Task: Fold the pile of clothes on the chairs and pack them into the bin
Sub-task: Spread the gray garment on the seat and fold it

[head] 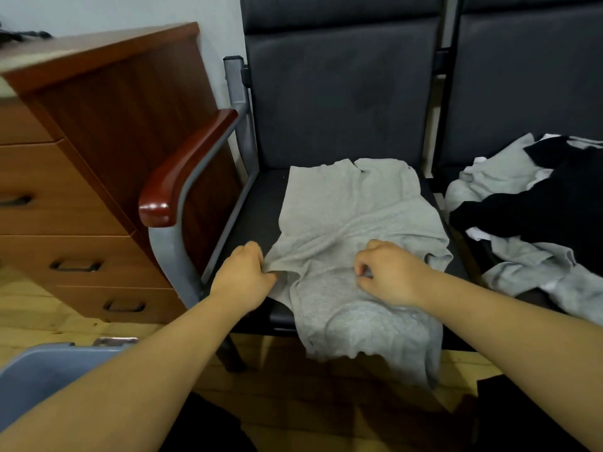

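Grey T-shirt [352,223] spread on the seat of the left chair [339,102], lower part draped over the seat's front edge and hanging toward the floor. Fabric wrinkled, partly doubled over near the front. No print, brand or label readable on it; none legible anywhere else either.

Left hand [243,275] at the shirt's left front edge, fingers curled and pinching a fold of the cloth. Right hand [388,272] near the shirt's middle-front, fingers curled down, pinching a small bunch of fabric. Both forearms bare, reaching in from the bottom.

Pile of clothes [528,216] on the seat of the right chair [528,76], just beside the shirt: grey, black and white pieces tangled, black one on top, unfolded.

Bin [42,373], blue-grey plastic, at lower left on the floor, only a rim and corner in view, partly behind the left forearm; contents can't be seen.

Left chair has a red-brown wooden armrest [182,171] on a grey metal frame. Wooden drawer cabinet [75,197] with dark handles stands just left of it. Light wood floor [310,396] underneath.
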Action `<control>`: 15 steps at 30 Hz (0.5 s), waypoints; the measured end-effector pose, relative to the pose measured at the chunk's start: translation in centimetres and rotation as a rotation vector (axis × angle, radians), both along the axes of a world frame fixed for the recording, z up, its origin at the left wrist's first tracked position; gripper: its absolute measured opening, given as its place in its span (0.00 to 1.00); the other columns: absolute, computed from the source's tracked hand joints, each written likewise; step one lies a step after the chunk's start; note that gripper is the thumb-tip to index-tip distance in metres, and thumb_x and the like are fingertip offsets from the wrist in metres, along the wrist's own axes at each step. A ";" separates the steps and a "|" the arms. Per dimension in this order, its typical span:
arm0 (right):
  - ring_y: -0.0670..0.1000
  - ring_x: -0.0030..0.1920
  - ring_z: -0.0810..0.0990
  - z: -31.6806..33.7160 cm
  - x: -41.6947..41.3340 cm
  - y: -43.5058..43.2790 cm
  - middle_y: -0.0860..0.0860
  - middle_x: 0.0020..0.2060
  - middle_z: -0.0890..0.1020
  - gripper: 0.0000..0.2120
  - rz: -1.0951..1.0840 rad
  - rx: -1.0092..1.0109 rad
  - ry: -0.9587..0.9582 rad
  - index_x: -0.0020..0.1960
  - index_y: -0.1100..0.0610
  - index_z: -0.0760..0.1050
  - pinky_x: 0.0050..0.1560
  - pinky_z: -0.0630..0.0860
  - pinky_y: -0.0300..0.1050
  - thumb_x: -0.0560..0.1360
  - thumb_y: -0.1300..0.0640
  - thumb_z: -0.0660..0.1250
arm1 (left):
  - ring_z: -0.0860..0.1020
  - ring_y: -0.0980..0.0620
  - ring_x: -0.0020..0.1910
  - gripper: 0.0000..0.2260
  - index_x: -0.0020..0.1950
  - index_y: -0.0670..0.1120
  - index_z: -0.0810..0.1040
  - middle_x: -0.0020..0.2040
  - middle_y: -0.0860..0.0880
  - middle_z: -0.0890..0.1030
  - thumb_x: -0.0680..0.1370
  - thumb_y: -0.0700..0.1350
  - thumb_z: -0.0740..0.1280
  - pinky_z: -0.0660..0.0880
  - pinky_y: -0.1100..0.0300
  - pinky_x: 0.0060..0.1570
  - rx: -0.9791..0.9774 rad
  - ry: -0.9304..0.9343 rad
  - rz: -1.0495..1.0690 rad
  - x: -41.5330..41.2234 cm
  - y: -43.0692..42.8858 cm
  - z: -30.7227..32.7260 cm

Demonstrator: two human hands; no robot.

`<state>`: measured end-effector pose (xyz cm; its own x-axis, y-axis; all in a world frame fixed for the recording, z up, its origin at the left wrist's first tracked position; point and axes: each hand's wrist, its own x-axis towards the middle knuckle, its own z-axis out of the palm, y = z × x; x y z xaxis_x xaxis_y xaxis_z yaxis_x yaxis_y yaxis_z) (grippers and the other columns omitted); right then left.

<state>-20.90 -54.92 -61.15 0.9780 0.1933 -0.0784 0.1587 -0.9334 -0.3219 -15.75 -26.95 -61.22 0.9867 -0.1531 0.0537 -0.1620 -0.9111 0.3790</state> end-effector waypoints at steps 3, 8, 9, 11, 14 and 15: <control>0.49 0.47 0.75 0.1 -1.1 0.0 0.46 0.46 0.73 0.06 0.018 -0.050 0.030 0.44 0.52 0.77 0.51 0.75 0.43 0.80 0.55 0.65 | 0.72 0.48 0.36 0.11 0.39 0.45 0.68 0.39 0.46 0.74 0.77 0.45 0.67 0.67 0.53 0.34 -0.004 0.055 -0.026 0.0 0.4 0.0; 0.51 0.48 0.76 0.6 -2.4 -0.6 0.48 0.46 0.74 0.04 0.032 -0.048 0.040 0.47 0.54 0.74 0.50 0.75 0.45 0.79 0.55 0.65 | 0.68 0.47 0.34 0.15 0.38 0.49 0.62 0.35 0.47 0.70 0.75 0.37 0.68 0.68 0.45 0.34 -0.089 -0.070 -0.204 -1.4 1.1 1.1; 0.51 0.49 0.76 0.7 -2.7 -0.6 0.46 0.47 0.74 0.04 0.027 -0.016 0.033 0.49 0.52 0.73 0.51 0.75 0.46 0.78 0.52 0.66 | 0.69 0.47 0.34 0.16 0.39 0.50 0.62 0.36 0.47 0.70 0.75 0.38 0.68 0.68 0.45 0.34 -0.061 -0.091 -0.235 -1.7 1.1 1.2; 0.50 0.50 0.76 0.7 -3.0 -0.4 0.45 0.48 0.74 0.06 0.028 -0.010 0.059 0.50 0.51 0.73 0.52 0.75 0.46 0.78 0.50 0.68 | 0.71 0.46 0.35 0.15 0.40 0.50 0.63 0.37 0.48 0.71 0.75 0.38 0.68 0.68 0.48 0.34 -0.013 -0.080 -0.265 -2.4 1.0 1.1; 0.50 0.47 0.79 0.6 -3.1 -0.3 0.46 0.44 0.80 0.07 0.002 -0.006 0.127 0.45 0.53 0.79 0.51 0.78 0.47 0.79 0.51 0.69 | 0.74 0.45 0.38 0.10 0.45 0.49 0.66 0.42 0.48 0.72 0.77 0.40 0.67 0.71 0.48 0.37 0.116 -0.017 -0.226 -3.1 0.4 0.7; 0.49 0.46 0.80 0.8 -3.2 -0.4 0.47 0.42 0.81 0.07 -0.010 0.002 0.144 0.43 0.51 0.78 0.49 0.78 0.46 0.79 0.52 0.69 | 0.74 0.45 0.39 0.09 0.46 0.48 0.66 0.43 0.48 0.72 0.77 0.40 0.66 0.72 0.48 0.38 0.149 -0.001 -0.202 -3.3 0.3 0.7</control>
